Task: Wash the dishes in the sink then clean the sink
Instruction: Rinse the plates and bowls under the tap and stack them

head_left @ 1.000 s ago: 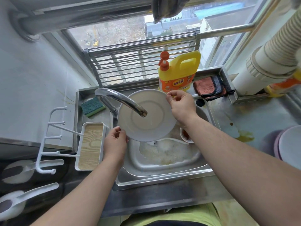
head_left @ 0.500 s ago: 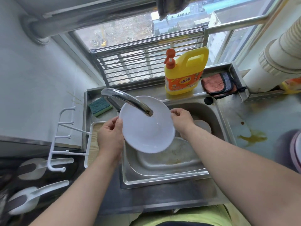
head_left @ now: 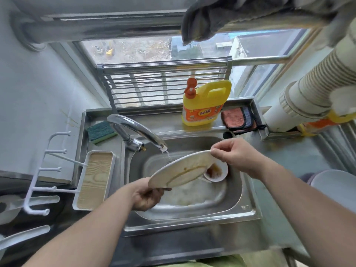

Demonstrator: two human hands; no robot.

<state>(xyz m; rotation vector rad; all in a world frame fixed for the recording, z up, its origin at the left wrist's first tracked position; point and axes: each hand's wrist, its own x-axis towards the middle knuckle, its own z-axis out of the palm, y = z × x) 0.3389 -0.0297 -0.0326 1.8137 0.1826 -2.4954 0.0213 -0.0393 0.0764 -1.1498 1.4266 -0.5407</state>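
Head view shows both hands clamped on a white plate (head_left: 183, 173) over the sink (head_left: 248, 214); the left hand (head_left: 147, 196) pinches its near rim from below, the right hand (head_left: 234, 154) pinches the far rim, so the plate tilts, likely to let water run off; a brown streak crosses its face; the tap (head_left: 138, 132) drips a thin stream just beside the upper rim; a small stained bowl (head_left: 217, 171) sits in the basin under the plate; soap bottle (head_left: 205, 106), cloth (head_left: 238, 118) and sponge (head_left: 100, 132) line the sink's far ledge, within reach for scrubbing.
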